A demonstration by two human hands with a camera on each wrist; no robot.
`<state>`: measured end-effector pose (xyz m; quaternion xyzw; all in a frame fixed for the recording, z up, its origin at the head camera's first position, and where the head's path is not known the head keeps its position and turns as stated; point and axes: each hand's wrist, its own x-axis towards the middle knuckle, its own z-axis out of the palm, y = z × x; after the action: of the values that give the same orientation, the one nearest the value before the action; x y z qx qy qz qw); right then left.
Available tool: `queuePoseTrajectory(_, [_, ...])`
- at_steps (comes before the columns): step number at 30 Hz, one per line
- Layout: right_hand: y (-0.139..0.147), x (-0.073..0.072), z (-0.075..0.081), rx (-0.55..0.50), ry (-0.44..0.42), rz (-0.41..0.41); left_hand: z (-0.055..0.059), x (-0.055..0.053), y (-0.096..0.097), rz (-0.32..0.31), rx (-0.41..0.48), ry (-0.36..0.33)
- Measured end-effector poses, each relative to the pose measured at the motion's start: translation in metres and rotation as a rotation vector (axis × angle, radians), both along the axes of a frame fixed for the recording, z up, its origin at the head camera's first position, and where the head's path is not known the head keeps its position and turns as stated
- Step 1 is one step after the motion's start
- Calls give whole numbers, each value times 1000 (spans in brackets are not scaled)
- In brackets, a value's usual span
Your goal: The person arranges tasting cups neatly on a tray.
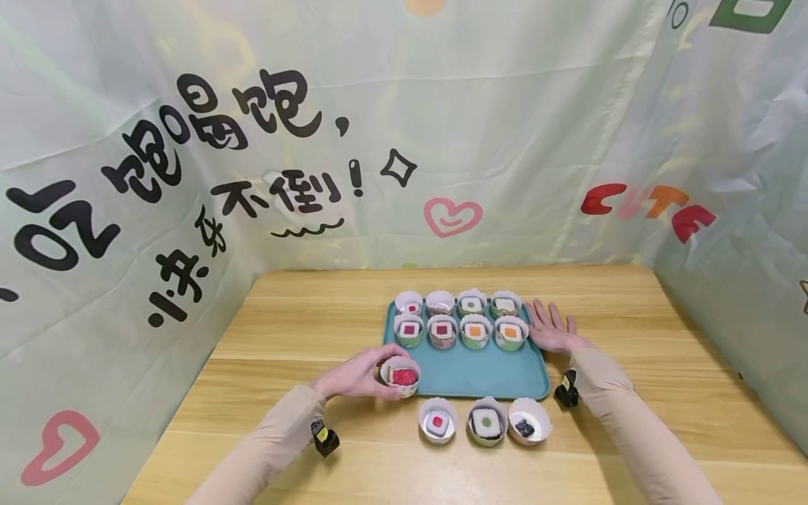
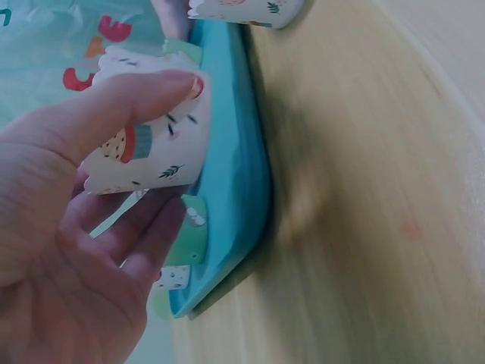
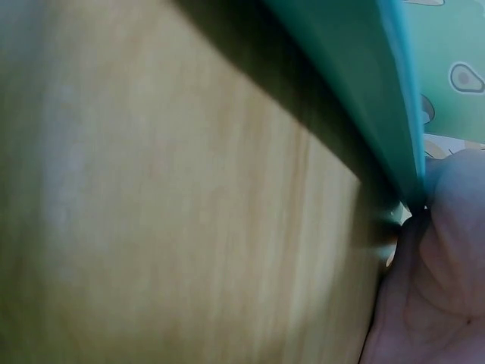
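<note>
My left hand [image 1: 361, 373] grips a white paper baking cup [image 2: 163, 140] printed with small leaves, thumb on one side and fingers on the other. Something red [image 1: 404, 377] lies inside this cup. It is held over the left front part of a blue tray [image 1: 480, 375]. At the tray's right side, my right hand [image 1: 555, 331] rests with its fingers spread, the palm side right beside the tray's rim [image 3: 413, 114]. Two rows of paper cups stand on the back half of the tray, among them a cup [image 1: 510, 333] with an orange-topped white piece, close to the right thumb.
In front of the tray on the wooden table [image 1: 303, 456] stand a cup [image 1: 437, 422] with a red-dotted piece, a cup [image 1: 487, 423] with a green-dotted piece and a cup [image 1: 530, 422] with a small dark piece. A printed cloth [image 1: 505, 140] hangs around the table's back and sides.
</note>
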<state>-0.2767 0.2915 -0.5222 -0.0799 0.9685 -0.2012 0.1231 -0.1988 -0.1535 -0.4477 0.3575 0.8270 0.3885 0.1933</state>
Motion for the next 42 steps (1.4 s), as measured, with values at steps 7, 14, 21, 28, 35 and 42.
queuePoseTrajectory(7, [-1,0,0,10,8,-1,-9,-4,4,34,36,49])
queuePoseTrajectory(14, [0,0,1,-1,5,-3,-14,-8,8,57,34,56])
queuePoseTrajectory(21, [1,0,0,-2,10,2,-23,-12,10,87,26,84])
queuePoseTrajectory(28, [1,0,-1,-14,2,-3,-28,-14,10,106,27,119])
queuePoseTrajectory(35, [2,-2,-2,-11,2,-3,-30,-12,11,167,2,123])
queuePoseTrajectory(42, [2,-1,-3,-14,4,-1,-34,-10,14,217,34,131])
